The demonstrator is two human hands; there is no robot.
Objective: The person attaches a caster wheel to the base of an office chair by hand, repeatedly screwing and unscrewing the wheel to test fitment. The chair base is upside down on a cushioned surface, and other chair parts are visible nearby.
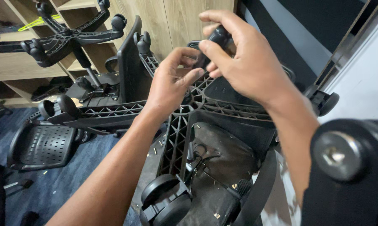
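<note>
Below and left of the grip, blue carpet floor (71, 180) carried an upturned black chair (92, 79), a perforated black seat pan (42, 144), and scattered screws (155, 150).

The ribbed plastic five-arm chair base (184, 125) is black with a lattice pattern along its arms, and its twin-wheel caster (164, 201) is black too. The carpeted floor (84, 167) is dark blue, the wooden shelf unit (17, 67) pale tan, and a thin hanger (36, 21) on it is bright yellow-green.

Upturned chair base (222, 104) lay centre, on its seat (222, 167) — one caster (166, 201) at the near arm's end, another (327, 102) at right. A second upturned chair (67, 39) stood behind at left, before the shelving (17, 67); a backrest (42, 144) lay on the carpet (76, 180), left.
</note>
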